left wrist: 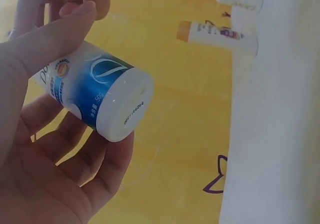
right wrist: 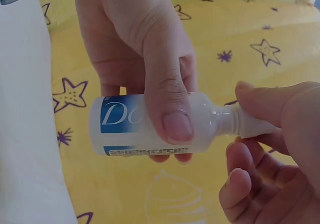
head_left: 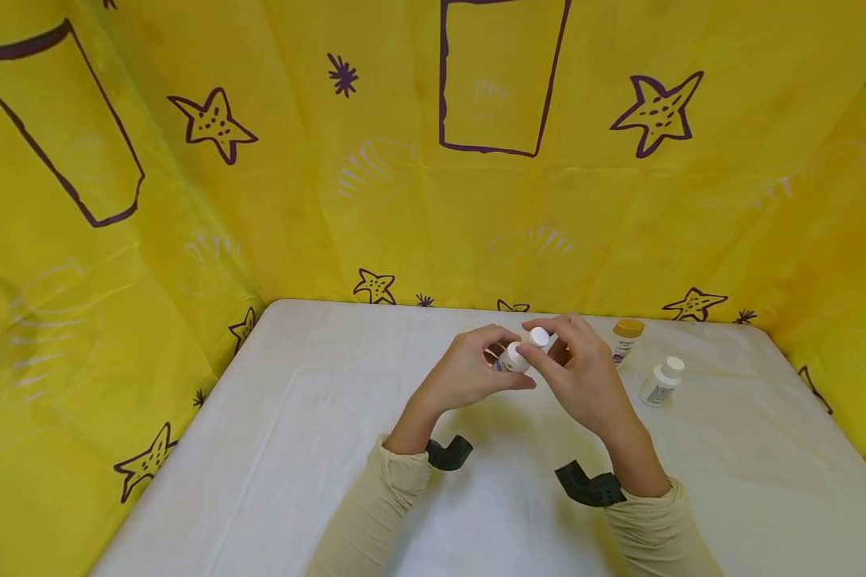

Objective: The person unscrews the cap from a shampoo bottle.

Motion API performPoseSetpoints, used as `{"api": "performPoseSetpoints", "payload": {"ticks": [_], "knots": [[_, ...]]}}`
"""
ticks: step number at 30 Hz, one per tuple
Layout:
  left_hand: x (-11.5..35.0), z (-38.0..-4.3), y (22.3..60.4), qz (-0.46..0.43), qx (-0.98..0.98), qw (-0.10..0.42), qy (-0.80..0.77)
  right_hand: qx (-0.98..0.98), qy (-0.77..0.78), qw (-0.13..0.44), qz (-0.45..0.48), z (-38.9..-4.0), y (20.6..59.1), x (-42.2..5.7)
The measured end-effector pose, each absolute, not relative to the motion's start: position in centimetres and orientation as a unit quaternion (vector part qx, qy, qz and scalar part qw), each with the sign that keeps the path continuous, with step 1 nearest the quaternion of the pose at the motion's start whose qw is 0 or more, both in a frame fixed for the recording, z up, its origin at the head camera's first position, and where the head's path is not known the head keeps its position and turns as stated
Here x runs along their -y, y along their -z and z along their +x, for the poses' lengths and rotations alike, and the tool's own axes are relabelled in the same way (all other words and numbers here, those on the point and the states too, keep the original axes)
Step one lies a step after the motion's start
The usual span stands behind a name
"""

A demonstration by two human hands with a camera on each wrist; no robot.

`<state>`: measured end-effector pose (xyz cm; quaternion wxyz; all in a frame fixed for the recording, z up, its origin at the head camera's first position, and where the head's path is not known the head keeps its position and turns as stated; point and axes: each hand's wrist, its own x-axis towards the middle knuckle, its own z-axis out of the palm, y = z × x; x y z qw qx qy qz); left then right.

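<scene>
A small white bottle with a blue label point(left wrist: 107, 91) is gripped in my left hand point(head_left: 469, 365), fingers on one side and thumb on the other. In the left wrist view its round base faces the camera. At the other end, my right hand point(head_left: 577, 369) pinches the white cap point(head_left: 539, 337) between thumb and fingers. The right wrist view shows the bottle lying sideways, its ringed neck point(right wrist: 227, 120) exposed beside the cap in the fingertips. Both hands are raised over the white table point(head_left: 317, 385).
Right of the right hand stand a white bottle with an orange cap point(head_left: 626, 340) and a white-capped bottle point(head_left: 661, 382). A yellow printed curtain point(head_left: 404, 216) surrounds the table's back and sides. Dark curved mounts point(head_left: 589, 485) sit on both wrists.
</scene>
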<state>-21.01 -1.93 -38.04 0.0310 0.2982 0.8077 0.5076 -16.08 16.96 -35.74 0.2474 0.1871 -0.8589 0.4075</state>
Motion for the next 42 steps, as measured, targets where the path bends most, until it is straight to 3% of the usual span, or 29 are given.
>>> {"api": "performPoseSetpoints", "payload": {"ticks": [17, 25, 35, 42], "knots": [[5.2, -22.0, 36.8, 0.219, -0.808, -0.032, -0.546, 0.824, -0.474, 0.279, 0.136, -16.4, 35.9, -15.8], [7.3, -22.6, 36.2, 0.176, -0.793, -0.043, -0.582, 0.844, -0.471, 0.213, 0.142, -17.7, 36.3, -13.9], [9.6, -23.4, 36.3, 0.112, -0.801, -0.137, -0.572, 0.853, -0.471, 0.163, 0.153, -21.4, 37.0, -10.5], [11.1, -24.7, 37.5, 0.072, -0.802, -0.144, -0.576, 0.867, -0.466, 0.101, 0.145, -24.8, 39.1, -7.6]]}}
